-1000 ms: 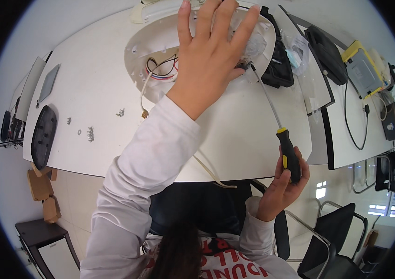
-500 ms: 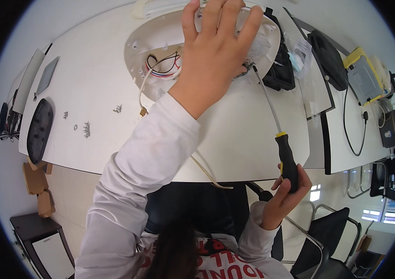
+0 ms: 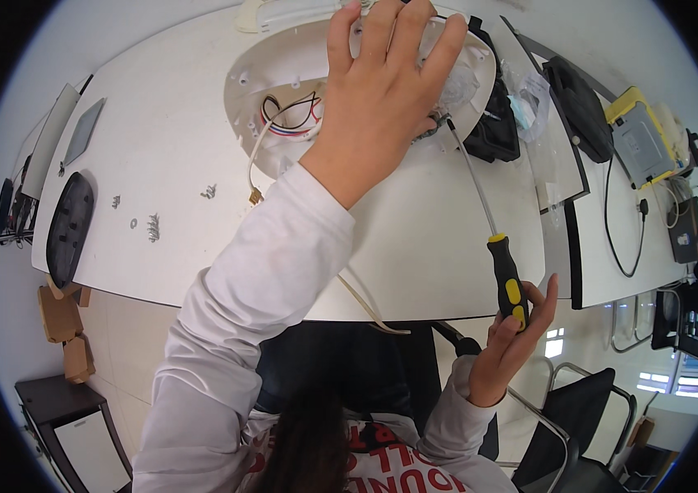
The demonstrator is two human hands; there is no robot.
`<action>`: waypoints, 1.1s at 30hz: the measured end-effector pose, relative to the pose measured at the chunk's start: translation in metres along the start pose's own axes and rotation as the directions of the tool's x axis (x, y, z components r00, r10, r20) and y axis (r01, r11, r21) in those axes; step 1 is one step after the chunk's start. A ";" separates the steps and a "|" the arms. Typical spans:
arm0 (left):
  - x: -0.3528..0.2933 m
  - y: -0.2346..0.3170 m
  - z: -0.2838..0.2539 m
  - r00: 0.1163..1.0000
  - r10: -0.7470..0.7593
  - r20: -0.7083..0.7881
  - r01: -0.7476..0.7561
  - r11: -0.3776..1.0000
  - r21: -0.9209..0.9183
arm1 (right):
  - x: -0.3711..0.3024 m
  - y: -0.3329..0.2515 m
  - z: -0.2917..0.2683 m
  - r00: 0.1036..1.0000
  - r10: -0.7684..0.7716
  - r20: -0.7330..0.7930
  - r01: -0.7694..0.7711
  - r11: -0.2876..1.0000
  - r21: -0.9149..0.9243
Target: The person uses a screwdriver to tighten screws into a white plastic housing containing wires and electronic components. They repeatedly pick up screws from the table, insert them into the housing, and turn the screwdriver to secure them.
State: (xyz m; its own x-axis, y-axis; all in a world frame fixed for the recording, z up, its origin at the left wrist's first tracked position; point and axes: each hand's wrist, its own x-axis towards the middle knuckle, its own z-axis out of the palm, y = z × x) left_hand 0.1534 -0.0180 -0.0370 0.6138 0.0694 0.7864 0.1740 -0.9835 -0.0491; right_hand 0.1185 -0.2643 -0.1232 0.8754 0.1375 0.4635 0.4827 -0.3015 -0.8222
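Observation:
A white oval plastic casing (image 3: 244,103) lies hollow side up on the far part of the table. My left hand (image 3: 378,107) reaches across it, fingers hooked over the far rim and thumb down inside beside a small dark part. Black, red and blue wires (image 3: 287,123) and a pale cable (image 3: 255,168) with a metal plug lie at its left. My right hand (image 3: 521,333), near the table's front edge, is closed round the black and yellow handle of a screwdriver (image 3: 501,263). Its shaft slants away from me, the tip at the dark part by my thumb.
Several small screws (image 3: 153,228) lie in groups on the left, near a black oval cover (image 3: 71,230). Right of the casing are a black tool case (image 3: 493,131) and clear plastic bags (image 3: 534,107). A black chair (image 3: 571,419) stands at the lower right.
The screwdriver's handle has turned in my right hand, its yellow patches now facing up. My right fingers have shifted round it. The casing has moved very slightly; my left hand keeps its hold.

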 end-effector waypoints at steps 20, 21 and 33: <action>-0.001 -0.002 0.000 1.000 0.013 -0.028 -0.013 1.000 -0.016 | 0.012 0.002 0.002 0.990 -0.033 0.136 0.076 0.944 -0.320; -0.001 -0.003 0.000 0.999 0.016 -0.029 -0.016 1.000 -0.010 | 0.012 0.006 0.004 0.977 -0.094 0.192 0.159 0.919 -0.361; -0.002 -0.003 0.002 0.999 0.020 -0.049 -0.019 1.000 0.015 | 0.020 -0.006 0.002 0.988 0.006 0.155 0.058 0.913 -0.404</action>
State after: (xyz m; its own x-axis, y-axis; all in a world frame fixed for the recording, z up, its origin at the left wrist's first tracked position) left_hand 0.1531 -0.0147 -0.0395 0.5787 0.0418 0.8145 0.1741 -0.9820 -0.0733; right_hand 0.1331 -0.2582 -0.1101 0.8718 0.2804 0.4018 0.4807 -0.6481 -0.5907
